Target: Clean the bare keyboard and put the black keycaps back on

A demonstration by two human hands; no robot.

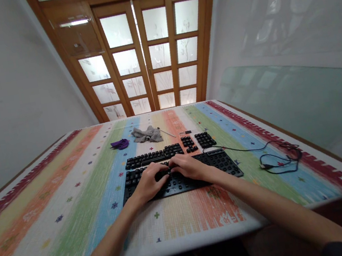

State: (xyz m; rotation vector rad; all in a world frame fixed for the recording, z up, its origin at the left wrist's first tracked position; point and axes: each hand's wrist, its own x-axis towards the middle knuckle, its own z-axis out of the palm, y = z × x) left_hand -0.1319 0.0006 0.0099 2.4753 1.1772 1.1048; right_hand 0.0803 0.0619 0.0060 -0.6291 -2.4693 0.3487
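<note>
A black keyboard (183, 185) lies on the striped tablecloth. Keycaps sit on its upper left part, while its right part shows bare key sockets. Over its middle, my left hand (150, 183) has thumb and index finger curved towards each other. My right hand (188, 166) meets it from the other side, fingers bent down and drawn together. Whatever is between the fingertips is too small to make out. Just beyond the keyboard, loose black keycaps (154, 156) are laid out in rows, with further blocks of keycaps (205, 139) to the right.
A grey cloth (147, 135) and a purple cloth (120, 144) lie further back. Close to the keycaps is a small dark tool (185, 132) with thin metal ends. The keyboard's cable (279, 157) coils on the right. Wooden glazed doors (143, 54) stand beyond the table.
</note>
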